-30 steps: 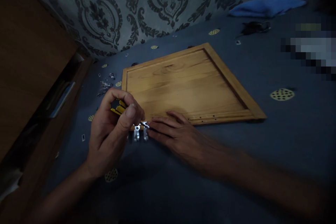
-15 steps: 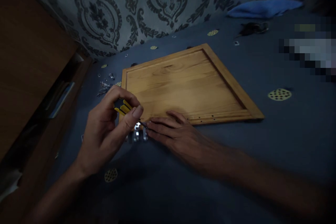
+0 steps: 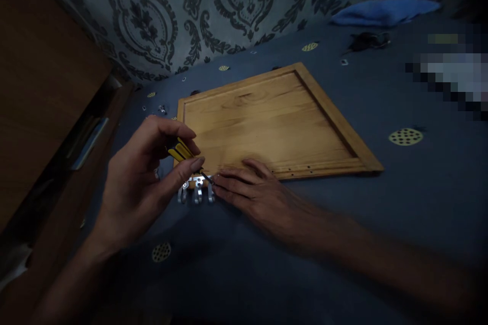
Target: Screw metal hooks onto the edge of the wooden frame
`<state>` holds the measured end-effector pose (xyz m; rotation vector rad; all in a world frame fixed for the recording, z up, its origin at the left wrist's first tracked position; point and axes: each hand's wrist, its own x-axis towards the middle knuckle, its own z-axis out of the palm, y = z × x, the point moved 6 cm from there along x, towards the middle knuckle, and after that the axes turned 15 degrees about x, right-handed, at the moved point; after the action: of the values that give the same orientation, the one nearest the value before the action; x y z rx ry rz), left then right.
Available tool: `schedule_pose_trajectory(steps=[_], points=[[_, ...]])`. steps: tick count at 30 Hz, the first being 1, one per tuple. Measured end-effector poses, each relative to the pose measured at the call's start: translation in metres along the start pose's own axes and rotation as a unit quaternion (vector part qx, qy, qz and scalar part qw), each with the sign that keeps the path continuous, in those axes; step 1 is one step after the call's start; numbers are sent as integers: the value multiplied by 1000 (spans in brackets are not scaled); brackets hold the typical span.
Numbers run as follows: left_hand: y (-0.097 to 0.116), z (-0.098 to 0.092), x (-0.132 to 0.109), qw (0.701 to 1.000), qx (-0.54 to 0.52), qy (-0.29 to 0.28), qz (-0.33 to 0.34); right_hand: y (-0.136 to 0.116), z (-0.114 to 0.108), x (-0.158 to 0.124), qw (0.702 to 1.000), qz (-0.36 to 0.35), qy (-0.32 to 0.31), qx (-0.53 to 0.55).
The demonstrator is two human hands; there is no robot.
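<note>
A framed wooden panel (image 3: 267,122) lies flat on the blue patterned carpet. A small metal hook bracket (image 3: 196,189) sits against its near left edge. My left hand (image 3: 145,183) pinches a yellow-and-black screwdriver (image 3: 183,153) between thumb and fingers, its dark tip angled down onto the bracket. My right hand (image 3: 247,190) lies flat, fingers stretched out and pressed on the panel's near edge right beside the bracket and the tip.
A brown wooden cabinet (image 3: 46,106) stands along the left. Small metal bits (image 3: 162,109) lie scattered by the panel's far left corner. A blue cloth (image 3: 385,10) and a dark object (image 3: 368,40) rest at the back right by the patterned wall.
My left hand has rolled the screwdriver in its fingers, and the fingers have loosened from a tighter fist to a pinch, uncovering more of the bracket. My right hand has stayed put.
</note>
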<state>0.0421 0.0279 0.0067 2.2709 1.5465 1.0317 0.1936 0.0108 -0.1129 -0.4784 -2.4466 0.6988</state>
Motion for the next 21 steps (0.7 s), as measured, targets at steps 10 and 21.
schedule_pose_trajectory(steps=[10, 21], points=[[0, 0, 2, 997, 42, 18, 62, 3, 4, -1, 1000, 12, -6, -6], [1, 1, 5, 996, 11, -30, 79, 2, 1, -1, 1000, 13, -9, -9]])
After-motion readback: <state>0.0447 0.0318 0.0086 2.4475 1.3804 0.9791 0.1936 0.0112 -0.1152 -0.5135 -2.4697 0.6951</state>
